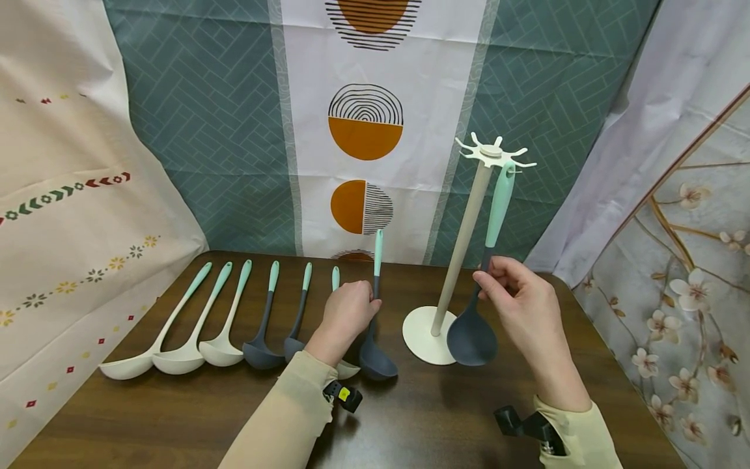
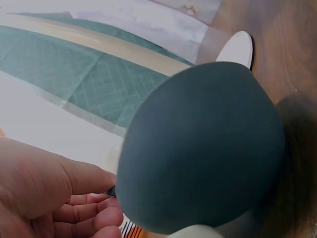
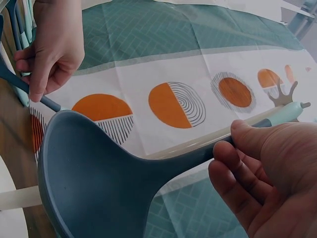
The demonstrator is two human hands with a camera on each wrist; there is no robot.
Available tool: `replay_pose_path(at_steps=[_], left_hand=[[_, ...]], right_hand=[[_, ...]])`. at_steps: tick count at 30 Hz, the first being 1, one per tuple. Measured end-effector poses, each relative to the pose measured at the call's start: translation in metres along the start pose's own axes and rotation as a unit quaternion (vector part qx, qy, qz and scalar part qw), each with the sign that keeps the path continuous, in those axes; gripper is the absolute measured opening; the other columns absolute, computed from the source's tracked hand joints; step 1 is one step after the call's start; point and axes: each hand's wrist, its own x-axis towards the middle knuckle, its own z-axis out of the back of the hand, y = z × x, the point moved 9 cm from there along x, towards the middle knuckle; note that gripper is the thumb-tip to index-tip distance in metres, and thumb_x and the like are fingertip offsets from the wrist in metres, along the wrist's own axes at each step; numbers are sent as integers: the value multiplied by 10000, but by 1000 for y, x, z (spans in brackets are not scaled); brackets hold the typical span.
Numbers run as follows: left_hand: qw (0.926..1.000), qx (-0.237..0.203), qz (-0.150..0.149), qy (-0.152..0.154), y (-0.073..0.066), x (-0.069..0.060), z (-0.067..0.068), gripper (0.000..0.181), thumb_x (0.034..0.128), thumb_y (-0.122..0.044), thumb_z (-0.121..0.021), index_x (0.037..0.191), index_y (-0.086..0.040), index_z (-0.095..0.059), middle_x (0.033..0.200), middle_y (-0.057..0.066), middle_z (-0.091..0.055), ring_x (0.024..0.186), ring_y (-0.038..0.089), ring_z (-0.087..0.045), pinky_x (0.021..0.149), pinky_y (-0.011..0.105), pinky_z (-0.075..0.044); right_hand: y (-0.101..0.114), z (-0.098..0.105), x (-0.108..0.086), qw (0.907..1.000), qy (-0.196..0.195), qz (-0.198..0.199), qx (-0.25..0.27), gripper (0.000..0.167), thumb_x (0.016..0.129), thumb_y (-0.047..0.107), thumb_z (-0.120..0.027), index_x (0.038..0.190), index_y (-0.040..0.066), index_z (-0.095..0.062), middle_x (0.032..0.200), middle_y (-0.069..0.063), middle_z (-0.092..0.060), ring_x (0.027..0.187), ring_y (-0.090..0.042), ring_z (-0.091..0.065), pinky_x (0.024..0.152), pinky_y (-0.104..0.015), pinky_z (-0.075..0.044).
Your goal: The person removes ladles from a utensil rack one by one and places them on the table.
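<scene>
My right hand [image 1: 524, 303] pinches the dark shaft of a ladle [image 1: 472, 337] with a mint handle. Its handle end meets a hook of the cream utensil stand [image 1: 463, 241]; whether the hook passes through the hole I cannot tell. In the right wrist view that ladle's bowl [image 3: 94, 173] fills the lower left. To the left, my left hand [image 1: 349, 316] grips a second dark ladle [image 1: 377, 360] by its shaft, the handle pointing up. The left wrist view shows this ladle's bowl [image 2: 203, 148] close up. Behind my left wrist lies a white ladle [image 1: 347, 370], partly hidden.
Left on the brown table [image 1: 176, 417] lie several more ladles in a row: three white, like this ladle [image 1: 222, 352], and two dark, like this ladle [image 1: 262, 353]. The stand's round base [image 1: 418, 335] is between my hands. Patterned cloths [image 1: 205, 130] hang behind and at both sides.
</scene>
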Motion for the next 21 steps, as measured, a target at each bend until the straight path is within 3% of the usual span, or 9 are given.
replay_pose_path(at_steps=[8, 21], left_hand=[[9990, 379, 203, 130, 6, 1, -6, 341, 1038, -256, -804, 766, -95, -676, 635, 16, -589, 557, 197, -549, 532, 343, -443], [9955, 935, 78, 160, 9, -1, -11, 314, 1016, -285, -834, 806, -72, -740, 669, 25, -623, 569, 206, -610, 548, 388, -545]], right_hand=[[0, -1, 0, 10000, 34, -36, -9, 98, 1043, 203, -803, 1037, 126, -744, 778, -6, -738, 715, -87, -693, 535, -281, -430], [1, -1, 0, 10000, 16, 29, 14, 89, 1041, 180, -802, 1040, 115, -741, 777, -5, -731, 716, -81, -696, 547, -269, -448]])
